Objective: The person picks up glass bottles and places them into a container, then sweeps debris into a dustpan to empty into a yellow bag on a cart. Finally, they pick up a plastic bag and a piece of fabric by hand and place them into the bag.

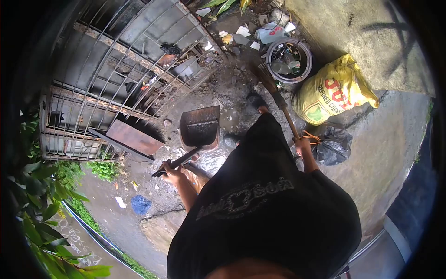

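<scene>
My left hand point(173, 174) is closed around the dark handle of a dustpan point(200, 122). The dustpan's wide scoop rests on the dirty ground in front of my feet, with dark dirt on its inside. In my right hand point(304, 147) is the wooden stick of a broom point(278, 98), fingers wrapped round it. The bristles point away from me and reach the ground left of a round tub point(307, 69) holding bottles. A black plastic bag point(333, 148) with an orange tie lies just beside my right hand.
A rusty metal rack point(118, 74) stands at the left. A full yellow sack point(332, 93) sits at the right beside a concrete wall point(357, 42). Paper and plastic litter point(243, 31) lies at the back. A blue plastic bag point(141, 204) is at lower left, near leafy plants point(39, 200).
</scene>
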Tool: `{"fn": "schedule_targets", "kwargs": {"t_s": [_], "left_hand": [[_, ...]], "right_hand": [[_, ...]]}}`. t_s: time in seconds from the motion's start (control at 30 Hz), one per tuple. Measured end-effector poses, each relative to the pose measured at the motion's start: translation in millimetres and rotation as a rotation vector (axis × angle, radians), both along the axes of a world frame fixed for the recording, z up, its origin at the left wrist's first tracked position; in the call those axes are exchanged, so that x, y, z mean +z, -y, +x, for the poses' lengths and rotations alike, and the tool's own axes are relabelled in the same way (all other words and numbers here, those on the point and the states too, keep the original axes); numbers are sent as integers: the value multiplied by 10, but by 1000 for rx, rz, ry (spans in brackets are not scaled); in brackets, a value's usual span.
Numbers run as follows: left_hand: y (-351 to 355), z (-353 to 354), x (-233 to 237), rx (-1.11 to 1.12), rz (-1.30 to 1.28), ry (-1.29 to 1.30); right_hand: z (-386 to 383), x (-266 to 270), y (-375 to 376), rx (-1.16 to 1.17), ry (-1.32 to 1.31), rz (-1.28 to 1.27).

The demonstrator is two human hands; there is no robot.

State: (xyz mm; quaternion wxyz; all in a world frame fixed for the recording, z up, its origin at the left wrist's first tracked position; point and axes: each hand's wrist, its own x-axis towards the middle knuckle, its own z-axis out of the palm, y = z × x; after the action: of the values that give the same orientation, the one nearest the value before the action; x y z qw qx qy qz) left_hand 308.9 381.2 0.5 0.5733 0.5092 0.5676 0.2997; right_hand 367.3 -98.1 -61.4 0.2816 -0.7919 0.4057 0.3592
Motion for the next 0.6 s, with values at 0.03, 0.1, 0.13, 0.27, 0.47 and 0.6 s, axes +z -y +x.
{"fn": "schedule_targets", "kwargs": {"t_s": [0.03,0.1,0.13,0.27,0.47,0.6], "left_hand": [[86,81,48,-10,12,4],[203,215,79,-13,35,13],[273,276,99,-15,51,19],[513,463,111,90,125,22],[1124,796,673,176,186,-20],[1326,786,743,244,178,-10]], "right_hand": [[60,-53,53,30,49,3],[190,-440,282,221,133,-17],[314,-489,333,230,132,-9],[962,-625,487,298,252,83],[2285,-325,568,522,378,38],[3214,-59,510,558,348,82]]}}
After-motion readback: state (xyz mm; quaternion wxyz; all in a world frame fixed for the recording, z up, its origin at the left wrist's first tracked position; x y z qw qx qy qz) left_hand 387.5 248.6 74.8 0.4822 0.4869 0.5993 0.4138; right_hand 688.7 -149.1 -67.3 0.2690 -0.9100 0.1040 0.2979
